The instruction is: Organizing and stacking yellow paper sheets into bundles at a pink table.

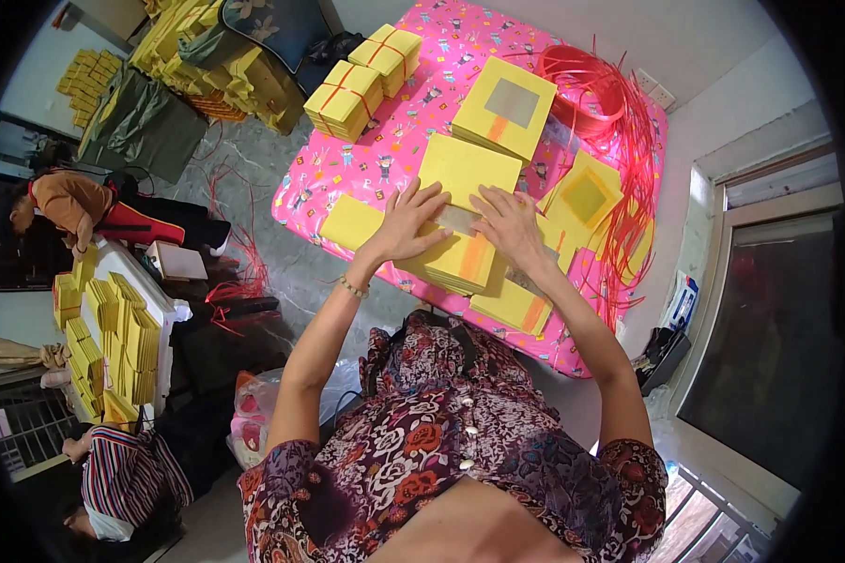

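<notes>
A stack of yellow paper sheets [453, 265] lies in front of me on the table, its top printed with a grey patch and an orange stripe. One more yellow sheet or thin stack [469, 169] covers its far part. My left hand [408, 222] rests on the left side, fingers spread. Across from it, my right hand [511, 225] lies on the right side with its fingers stretched out. Both hands press on the paper without gripping it. Beside my right hand are further yellow sheets [512, 305], and a flat yellow piece [352, 223] sits left of my left hand.
Red-tied yellow bundles [345, 97] and another stack [503, 105] stand farther back on the pink tablecloth [422, 89]. Red plastic strands [629, 188] hang along the right edge. At left, two people work by a white table [166, 328] piled with yellow paper.
</notes>
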Available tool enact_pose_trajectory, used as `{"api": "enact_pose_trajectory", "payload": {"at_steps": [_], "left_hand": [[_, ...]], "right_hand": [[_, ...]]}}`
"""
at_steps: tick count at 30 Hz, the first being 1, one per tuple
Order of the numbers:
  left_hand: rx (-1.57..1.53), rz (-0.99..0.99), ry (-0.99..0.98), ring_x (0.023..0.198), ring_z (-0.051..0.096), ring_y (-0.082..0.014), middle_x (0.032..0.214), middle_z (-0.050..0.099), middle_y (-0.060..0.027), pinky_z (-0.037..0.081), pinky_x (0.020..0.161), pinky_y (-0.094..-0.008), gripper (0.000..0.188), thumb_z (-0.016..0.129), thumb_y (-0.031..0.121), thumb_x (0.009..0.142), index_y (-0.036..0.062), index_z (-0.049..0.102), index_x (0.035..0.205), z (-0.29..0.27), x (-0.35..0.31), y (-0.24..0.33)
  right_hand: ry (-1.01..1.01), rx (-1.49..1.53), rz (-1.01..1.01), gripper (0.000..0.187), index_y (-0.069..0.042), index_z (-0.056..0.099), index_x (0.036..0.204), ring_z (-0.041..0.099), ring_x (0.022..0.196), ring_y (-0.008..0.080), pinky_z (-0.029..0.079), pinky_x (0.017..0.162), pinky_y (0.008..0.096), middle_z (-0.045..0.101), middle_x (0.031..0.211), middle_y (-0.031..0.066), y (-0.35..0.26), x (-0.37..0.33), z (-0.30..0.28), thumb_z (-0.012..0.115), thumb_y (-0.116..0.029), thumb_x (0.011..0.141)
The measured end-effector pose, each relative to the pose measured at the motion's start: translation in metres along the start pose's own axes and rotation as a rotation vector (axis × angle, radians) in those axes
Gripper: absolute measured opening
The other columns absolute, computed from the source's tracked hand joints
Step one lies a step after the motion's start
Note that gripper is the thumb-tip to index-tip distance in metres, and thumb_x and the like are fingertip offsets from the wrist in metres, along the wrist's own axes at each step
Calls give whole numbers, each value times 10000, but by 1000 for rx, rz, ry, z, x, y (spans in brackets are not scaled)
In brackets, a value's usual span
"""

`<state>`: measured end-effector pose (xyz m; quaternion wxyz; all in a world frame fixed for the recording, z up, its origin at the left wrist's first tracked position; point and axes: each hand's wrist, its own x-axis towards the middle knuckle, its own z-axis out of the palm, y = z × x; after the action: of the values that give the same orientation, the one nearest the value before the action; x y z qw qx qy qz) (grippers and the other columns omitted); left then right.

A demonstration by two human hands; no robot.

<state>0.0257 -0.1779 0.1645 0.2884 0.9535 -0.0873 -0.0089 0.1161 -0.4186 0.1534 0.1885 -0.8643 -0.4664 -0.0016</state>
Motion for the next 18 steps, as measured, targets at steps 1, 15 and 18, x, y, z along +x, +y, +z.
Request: {"api": "enact_pose_trajectory", "payload": {"at_steps": [1, 15, 18], "left_hand": [[-44, -30, -10, 1432, 262, -435, 1497, 414, -126, 249, 1140, -554, 658, 633, 489, 881, 110, 503, 1403, -2, 2, -2], [-999, -677, 454, 640, 614, -142, 828, 623, -69, 500, 500, -264, 724, 793, 287, 824, -62, 347, 1274, -12, 39, 18], [-1072, -649, 523, 675, 637, -145, 811, 605, -51, 568, 559, -278, 665, 804, 236, 823, -42, 386, 1259, -8, 34, 9]], "right_hand": [[75, -13, -3, 482, -113, 562, 1334, 457, 1330, 276, 304, 1065, 527, 541, 1386, 90, 2, 3, 0, 653, -284, 894], [445, -49, -223, 287, -74, 701, 1079, 693, 904, 220, 522, 787, 370, 720, 1022, 55, -23, 32, -12, 732, -156, 806], [405, 1, -212, 280, -64, 700, 1072, 683, 913, 226, 509, 819, 381, 715, 1025, 63, -44, 37, -9, 733, -157, 810]]}}
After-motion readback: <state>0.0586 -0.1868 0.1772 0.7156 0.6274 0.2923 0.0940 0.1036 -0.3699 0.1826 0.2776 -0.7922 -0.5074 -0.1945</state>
